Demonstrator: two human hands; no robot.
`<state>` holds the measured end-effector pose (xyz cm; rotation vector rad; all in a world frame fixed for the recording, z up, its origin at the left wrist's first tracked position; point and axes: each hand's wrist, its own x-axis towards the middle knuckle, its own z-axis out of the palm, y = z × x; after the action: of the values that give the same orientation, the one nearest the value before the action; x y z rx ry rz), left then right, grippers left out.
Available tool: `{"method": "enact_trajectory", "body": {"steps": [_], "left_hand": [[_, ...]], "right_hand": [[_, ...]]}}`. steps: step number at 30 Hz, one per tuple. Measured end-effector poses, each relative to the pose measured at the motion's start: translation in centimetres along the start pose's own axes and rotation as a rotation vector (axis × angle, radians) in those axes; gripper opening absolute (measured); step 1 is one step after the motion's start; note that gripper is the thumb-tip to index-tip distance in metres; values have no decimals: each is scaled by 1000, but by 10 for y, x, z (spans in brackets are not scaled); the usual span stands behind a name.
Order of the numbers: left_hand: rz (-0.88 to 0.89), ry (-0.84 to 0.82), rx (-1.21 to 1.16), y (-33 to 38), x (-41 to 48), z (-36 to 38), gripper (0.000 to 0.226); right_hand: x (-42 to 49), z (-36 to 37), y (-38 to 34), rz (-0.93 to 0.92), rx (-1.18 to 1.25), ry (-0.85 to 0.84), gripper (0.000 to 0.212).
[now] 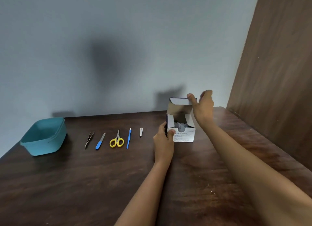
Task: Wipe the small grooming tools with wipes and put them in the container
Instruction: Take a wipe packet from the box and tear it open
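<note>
From the head camera, a dark wooden table (pixel 84 183) runs up to a grey wall; a white box of alcohol swabs (pixel 184 135) stands on it toward the right, its lid flap (pixel 179 103) raised; the left hand (pixel 163 141) grips the box's near left corner, thumb on the front face, fingers wrapped round the side; the right hand (pixel 201 106) pinches the top edge of the lid flap between thumb and fingers; crumpled wipes show inside the box; left of the box, lying apart in a row on the table: a nail clipper (pixel 141 132), a blue cuticle pusher (pixel 129 138), yellow-handled scissors (pixel 116 139), a blue-handled file (pixel 100 141), tweezers (pixel 89 138); at far left sits an open teal container (pixel 56 138), nothing visible in it
</note>
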<state>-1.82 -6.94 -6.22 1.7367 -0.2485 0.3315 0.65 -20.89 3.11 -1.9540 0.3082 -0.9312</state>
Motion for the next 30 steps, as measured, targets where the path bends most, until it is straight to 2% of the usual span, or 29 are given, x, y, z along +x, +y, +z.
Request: {"method": "enact_trajectory", "body": {"steps": [5,9,12,16,19,23,26,30], "left_hand": [[12,-22,8,-3,0,0,35],[23,-12,40,-5,2,2,37],[38,-12,66,-5,3,3,38],[53,-9,90,-8,4,4,40],[64,-2,91,-10,5,5,39],[75,5,80,-10,6,5,37],[84,11,77,-10,5,5,35],[84,6,70,-12,6,5,34]], "right_hand": [[9,9,-1,13,-32,-201,34],[9,10,10,-37,-345,-482,22],[9,13,21,-107,-499,-541,9],[7,23,25,-147,-692,-598,13],[2,29,22,-128,-814,-611,16],[-1,37,21,-74,-887,-572,29],[0,36,24,-42,-780,-512,19],[3,26,29,18,-518,-329,7]]}}
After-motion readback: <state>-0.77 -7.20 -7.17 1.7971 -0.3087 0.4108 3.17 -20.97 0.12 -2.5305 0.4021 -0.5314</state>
